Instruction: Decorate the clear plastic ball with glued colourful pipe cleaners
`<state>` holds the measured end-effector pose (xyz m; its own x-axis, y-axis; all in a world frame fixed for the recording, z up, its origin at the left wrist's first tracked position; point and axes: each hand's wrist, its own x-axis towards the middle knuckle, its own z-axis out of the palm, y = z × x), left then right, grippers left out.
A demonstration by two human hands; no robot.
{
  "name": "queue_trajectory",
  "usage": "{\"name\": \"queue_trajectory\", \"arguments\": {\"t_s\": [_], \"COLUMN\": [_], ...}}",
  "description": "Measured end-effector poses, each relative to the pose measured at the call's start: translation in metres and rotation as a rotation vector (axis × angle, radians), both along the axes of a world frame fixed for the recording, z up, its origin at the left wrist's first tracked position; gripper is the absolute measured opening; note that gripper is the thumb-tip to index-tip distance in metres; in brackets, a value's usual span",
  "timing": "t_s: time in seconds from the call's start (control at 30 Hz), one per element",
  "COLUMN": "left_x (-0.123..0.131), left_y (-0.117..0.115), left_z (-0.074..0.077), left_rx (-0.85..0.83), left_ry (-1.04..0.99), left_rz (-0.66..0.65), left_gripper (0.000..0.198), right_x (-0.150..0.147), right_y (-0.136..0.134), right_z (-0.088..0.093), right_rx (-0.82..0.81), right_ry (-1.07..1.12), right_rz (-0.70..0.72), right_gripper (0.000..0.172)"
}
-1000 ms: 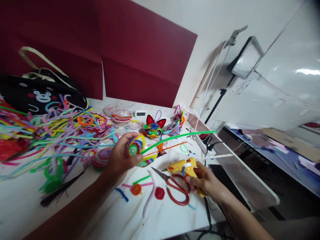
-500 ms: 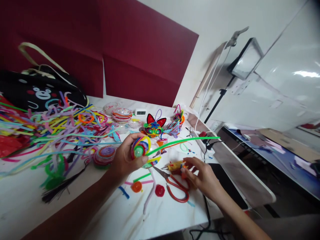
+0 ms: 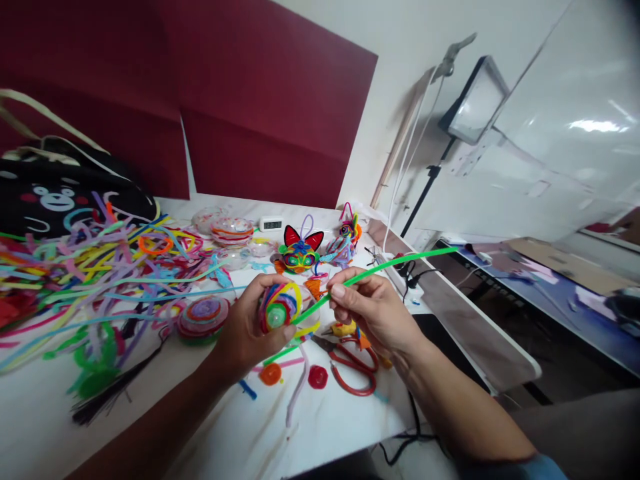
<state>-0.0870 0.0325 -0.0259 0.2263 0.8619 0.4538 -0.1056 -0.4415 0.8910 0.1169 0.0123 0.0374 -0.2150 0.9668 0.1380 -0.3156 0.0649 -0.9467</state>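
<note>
My left hand point(image 3: 247, 330) is wrapped round a small ball point(image 3: 278, 308) coiled in many-coloured pipe cleaners, held above the white table point(image 3: 45, 420). A long green pipe cleaner point(image 3: 395, 265) runs from the ball up to the right. My right hand point(image 3: 373, 310) pinches this green pipe cleaner close to the ball. Under my right hand lie the yellow glue gun point(image 3: 344, 329) and the red-handled scissors point(image 3: 350, 365).
A big heap of loose pipe cleaners point(image 3: 95, 267) covers the table's left, with a black bear bag point(image 3: 65, 193) behind. A cat-face figure point(image 3: 299, 253), a second small figure point(image 3: 347, 239), clear dishes point(image 3: 231, 232) and a small clock point(image 3: 271, 224) stand at the back. Coiled discs point(image 3: 203, 317) lie near.
My right hand put the yellow glue gun down on the table, rose to the left and took hold of the green pipe cleaner beside the ball. My left hand kept the ball.
</note>
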Motion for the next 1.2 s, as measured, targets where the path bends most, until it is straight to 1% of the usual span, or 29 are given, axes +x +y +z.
{"name": "queue_trajectory", "arguments": {"t_s": [0.07,0.27,0.4,0.67,0.87,1.07,1.2], "left_x": [0.0,0.001,0.001,0.003,0.003,0.003,0.004], "left_y": [0.0,-0.001,-0.001,-0.004,-0.004,-0.004,-0.004], "left_z": [0.0,0.001,0.002,0.009,0.008,0.008,0.005], "left_rx": [0.029,0.106,0.091,0.108,0.075,0.07,0.068], "left_ry": [0.025,0.073,0.098,0.122,0.104,0.094,0.092], "left_rz": [-0.001,0.012,0.014,0.011,-0.038,-0.072,-0.087], "left_gripper": [0.048,0.047,0.049,0.047,0.046,0.046,0.047], "right_x": [-0.001,-0.004,-0.007,-0.012,-0.016,-0.016,-0.014], "right_y": [0.003,0.014,0.019,0.023,0.024,0.025,0.025], "right_z": [0.0,0.0,0.0,0.001,0.001,-0.004,-0.008], "right_rx": [0.011,0.08,0.078,0.085,0.074,0.071,0.075], "right_ry": [-0.028,-0.105,-0.13,-0.146,-0.126,-0.145,-0.166], "right_rz": [-0.004,-0.021,-0.032,0.018,0.042,0.057,0.067], "right_gripper": [0.025,0.034,0.036,0.038,0.042,0.045,0.046]}}
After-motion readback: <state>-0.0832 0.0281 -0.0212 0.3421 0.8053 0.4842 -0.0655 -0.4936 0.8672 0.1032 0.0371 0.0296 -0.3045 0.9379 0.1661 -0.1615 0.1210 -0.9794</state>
